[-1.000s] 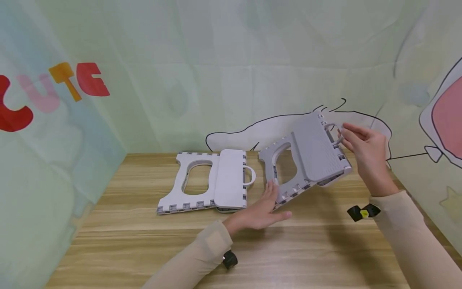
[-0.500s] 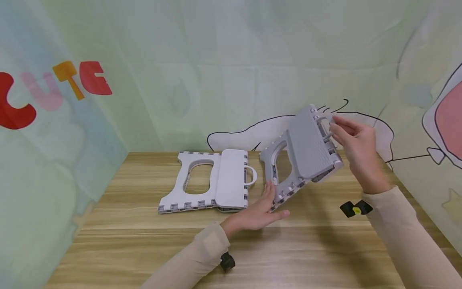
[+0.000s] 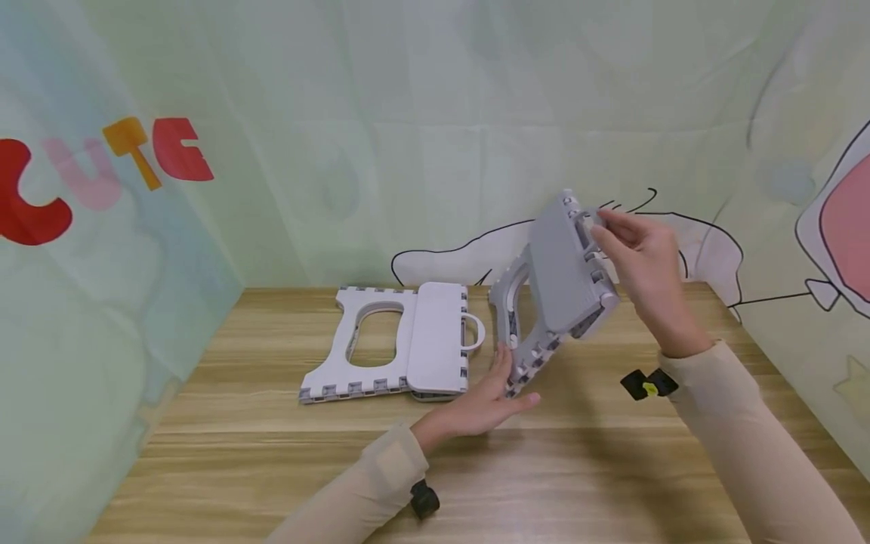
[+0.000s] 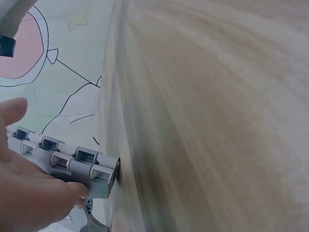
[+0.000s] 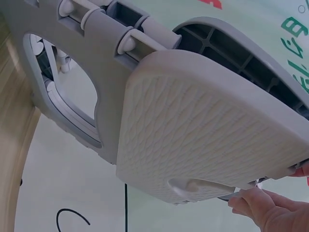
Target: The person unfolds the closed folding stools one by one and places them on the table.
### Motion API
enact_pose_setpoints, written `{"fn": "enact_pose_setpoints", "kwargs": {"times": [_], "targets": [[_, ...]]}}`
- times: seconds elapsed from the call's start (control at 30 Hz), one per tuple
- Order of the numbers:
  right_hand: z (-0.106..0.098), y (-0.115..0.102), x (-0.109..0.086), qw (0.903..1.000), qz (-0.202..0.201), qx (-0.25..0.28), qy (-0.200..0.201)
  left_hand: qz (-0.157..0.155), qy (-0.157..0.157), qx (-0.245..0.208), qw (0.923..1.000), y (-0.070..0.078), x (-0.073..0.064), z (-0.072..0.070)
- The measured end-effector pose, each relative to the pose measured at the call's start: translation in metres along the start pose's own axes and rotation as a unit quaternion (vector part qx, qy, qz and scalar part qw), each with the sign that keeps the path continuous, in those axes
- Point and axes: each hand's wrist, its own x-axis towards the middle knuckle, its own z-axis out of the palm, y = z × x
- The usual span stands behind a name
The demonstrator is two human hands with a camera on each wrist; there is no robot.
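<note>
A grey folding stool [image 3: 560, 264], folded flat, stands tilted up on its leg end at the right of the table in the head view. My right hand [image 3: 646, 264] pinches the loop handle at its raised end. The right wrist view shows the stool's textured seat panel [image 5: 212, 125] close up, with my right fingers [image 5: 260, 208] at the handle. Against the low edge of the same stool rest the straight fingers of my left hand [image 3: 476, 404], its thumb held apart. The left wrist view has that hinged edge [image 4: 63, 159] beside the hand.
A white folding stool [image 3: 435, 340] lies folded flat on the wooden table [image 3: 272, 453], left of the grey one, its handle pointing right. Printed cloth [image 3: 306, 151] hangs behind and at both sides of the table.
My right hand has moved left and a little up, tilting the grey stool more steeply. My left hand has stayed at its low edge, shifting only slightly. The white stool lies as before.
</note>
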Motion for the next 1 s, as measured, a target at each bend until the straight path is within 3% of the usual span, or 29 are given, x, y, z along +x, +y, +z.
{"fn": "enact_pose_setpoints", "kwargs": {"times": [0.73,1.0], "targets": [[0.033,-0.023,0.008,0.9942,-0.092,-0.012,-0.055,-0.032,0.022,-0.094,0.9948,-0.006,-0.004,-0.001],[0.045,-0.03,0.012,0.9926,-0.101,-0.021,-0.064,-0.011,0.025,-0.134,0.9906,-0.008,-0.004,-0.004]]}}
